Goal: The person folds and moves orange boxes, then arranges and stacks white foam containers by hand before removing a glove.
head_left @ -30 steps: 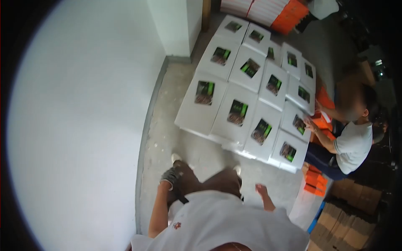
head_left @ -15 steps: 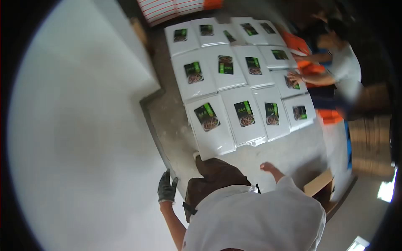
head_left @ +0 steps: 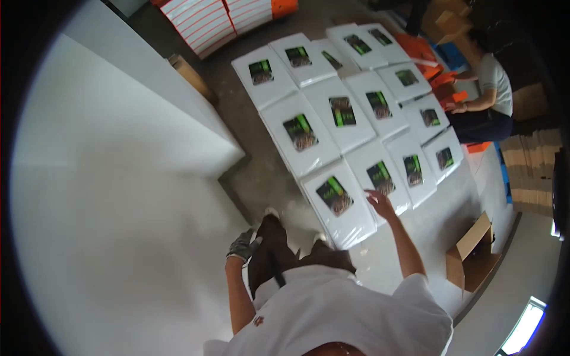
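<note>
My left hand [head_left: 242, 245], in a grey glove, hangs beside my dark trouser leg with its fingers apart and holds nothing. My bare right hand [head_left: 380, 204] reaches forward over the near edge of the white stacks, fingers extended and holding nothing visible. Whether it touches the stack below cannot be made out. The nearest white stack [head_left: 350, 231] has a black and green printed pouch picture [head_left: 335, 196] on top. Just beyond my right fingertips lies a similar pouch picture [head_left: 381, 177] on the neighbouring stack. Several more such stacks stand in rows.
A white wall [head_left: 136, 196] with a jutting corner runs along my left. An open cardboard box [head_left: 460, 270] stands on the floor at right. Another person [head_left: 496, 89] crouches beyond the stacks, near orange material [head_left: 415, 53]. Flattened cardboard [head_left: 531, 172] is piled behind.
My right hand has moved forward to the nearest stacks. My left hand has dropped closer to my leg. The other person has drawn their hands back from the stacks. The view has shifted.
</note>
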A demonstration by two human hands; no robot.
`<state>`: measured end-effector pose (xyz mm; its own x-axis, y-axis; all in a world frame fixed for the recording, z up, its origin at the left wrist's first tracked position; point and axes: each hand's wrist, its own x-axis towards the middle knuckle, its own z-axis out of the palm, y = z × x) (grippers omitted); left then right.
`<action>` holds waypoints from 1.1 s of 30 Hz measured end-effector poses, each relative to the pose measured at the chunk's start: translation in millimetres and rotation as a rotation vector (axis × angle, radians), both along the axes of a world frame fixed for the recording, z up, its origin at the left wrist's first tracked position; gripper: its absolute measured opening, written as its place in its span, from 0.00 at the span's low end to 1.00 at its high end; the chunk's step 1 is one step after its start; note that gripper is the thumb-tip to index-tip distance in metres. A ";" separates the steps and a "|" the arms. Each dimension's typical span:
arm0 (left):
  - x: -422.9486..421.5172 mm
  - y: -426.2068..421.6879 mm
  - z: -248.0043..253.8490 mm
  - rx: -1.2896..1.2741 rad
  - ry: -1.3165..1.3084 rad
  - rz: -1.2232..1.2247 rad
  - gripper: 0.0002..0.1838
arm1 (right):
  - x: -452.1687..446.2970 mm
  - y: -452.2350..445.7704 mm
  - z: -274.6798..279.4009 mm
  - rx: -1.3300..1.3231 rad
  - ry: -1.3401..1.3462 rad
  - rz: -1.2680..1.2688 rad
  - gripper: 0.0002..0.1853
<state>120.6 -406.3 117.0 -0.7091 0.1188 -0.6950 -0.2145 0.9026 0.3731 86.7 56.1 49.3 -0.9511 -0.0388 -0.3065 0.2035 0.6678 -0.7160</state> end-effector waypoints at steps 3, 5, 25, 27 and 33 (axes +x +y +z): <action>-52.0 -23.4 19.2 -0.107 -0.181 -0.084 0.33 | 34.3 17.9 -61.1 0.021 -0.020 -0.235 0.15; -109.2 -24.4 27.8 -0.086 -0.234 -0.170 0.32 | 99.1 29.0 -122.0 0.070 -0.111 -0.317 0.13; -446.1 -116.2 -169.0 0.140 -0.332 -0.609 0.25 | 7.9 -167.8 -72.2 -0.525 -0.457 -0.991 0.18; -468.8 -105.1 -141.1 -0.004 -0.385 -0.467 0.24 | 41.9 -190.5 -93.4 -0.259 -0.415 -0.923 0.13; -543.4 -80.7 -54.5 -0.127 -0.490 0.248 0.24 | 47.0 -245.2 -67.7 -0.344 -0.485 -1.501 0.14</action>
<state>-422.7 -487.0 62.5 -0.2956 -0.1167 -0.9482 -0.5468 0.8345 0.0677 133.8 -189.1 -18.4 -0.0133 0.6631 -0.7484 0.7323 -0.5031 -0.4589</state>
